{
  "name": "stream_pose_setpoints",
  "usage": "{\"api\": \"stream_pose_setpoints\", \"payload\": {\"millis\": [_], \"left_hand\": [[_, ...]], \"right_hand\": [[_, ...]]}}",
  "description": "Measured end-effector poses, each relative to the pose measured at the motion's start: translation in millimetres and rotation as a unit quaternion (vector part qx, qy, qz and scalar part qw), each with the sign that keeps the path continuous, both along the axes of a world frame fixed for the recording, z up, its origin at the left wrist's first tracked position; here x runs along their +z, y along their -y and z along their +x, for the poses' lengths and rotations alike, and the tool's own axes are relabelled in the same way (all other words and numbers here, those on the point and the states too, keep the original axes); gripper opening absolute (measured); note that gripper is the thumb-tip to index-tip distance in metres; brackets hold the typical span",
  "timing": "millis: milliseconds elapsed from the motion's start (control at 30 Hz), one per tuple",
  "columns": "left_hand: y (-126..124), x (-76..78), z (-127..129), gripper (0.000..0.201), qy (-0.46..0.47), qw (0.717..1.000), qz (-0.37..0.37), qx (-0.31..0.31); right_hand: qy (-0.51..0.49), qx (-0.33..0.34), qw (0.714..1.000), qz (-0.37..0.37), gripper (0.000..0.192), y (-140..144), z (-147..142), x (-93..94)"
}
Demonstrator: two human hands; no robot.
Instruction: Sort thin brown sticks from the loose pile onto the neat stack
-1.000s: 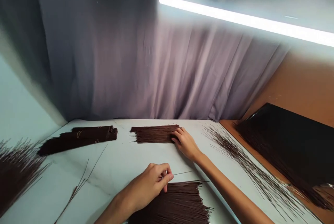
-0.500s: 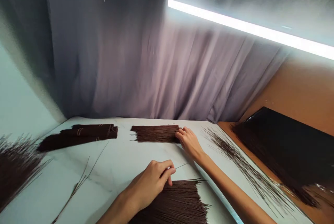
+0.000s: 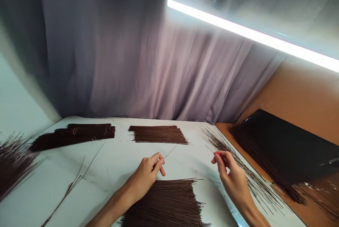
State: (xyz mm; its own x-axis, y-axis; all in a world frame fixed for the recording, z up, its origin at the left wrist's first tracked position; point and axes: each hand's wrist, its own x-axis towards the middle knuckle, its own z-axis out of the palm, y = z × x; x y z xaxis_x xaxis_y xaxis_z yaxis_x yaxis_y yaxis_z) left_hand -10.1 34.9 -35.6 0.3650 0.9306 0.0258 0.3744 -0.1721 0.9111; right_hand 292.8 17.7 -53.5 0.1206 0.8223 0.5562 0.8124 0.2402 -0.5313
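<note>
Dark-brown thin stick: held in the left hand, beyond the far left edge of the near pile of dark-brown straight sticks; free end points far and right. Left grip: thumb and forefinger clamped on the stick. Right hand: in front of the loose spread of thin dark sticks on the white marbled bench. Right grip: fingertips drawn close; whether they meet or clamp anything cannot be told. A flat layer of brown sticks lies at far centre, apart from both hands.

Step in hand, as judged: single-stick handling. The next move appears to call for a light fingertip pinch.

Visibility limits: the left fingers hide the stick's near end. The lower edge cuts off the near pile. A thin line beside the right fingertips may be a held stick or a stray one. The dark bristling bundle at left is cut off and blurred.
</note>
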Motion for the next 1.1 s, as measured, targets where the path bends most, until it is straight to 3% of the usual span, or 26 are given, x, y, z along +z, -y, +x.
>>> {"api": "stream_pose_setpoints", "payload": {"millis": [100, 300, 600, 1100], "left_hand": [[-6, -11.9, 2, 0.033, 0.089, 0.996, -0.015, 0.022], [-12, -28.9, 5, 0.038, 0.147, 0.987, -0.053, 0.037], [-13, -18.1, 7, 0.043, 0.145, 0.985, -0.043, 0.084], [-9, -9.8, 9, 0.044, 0.164, 0.978, -0.033, 0.123]], "right_hand": [[-0.091, 0.066, 0.993, -0.036, 0.027, 17, -33, -0.2], [-0.106, 0.18, 0.966, -0.152, 0.03, 32, -71, -16.0], [-0.077, 0.208, 0.958, -0.183, 0.028, 41, -78, -26.8], [-0.027, 0.212, 0.968, -0.133, 0.017, 43, -77, -29.6]]}}
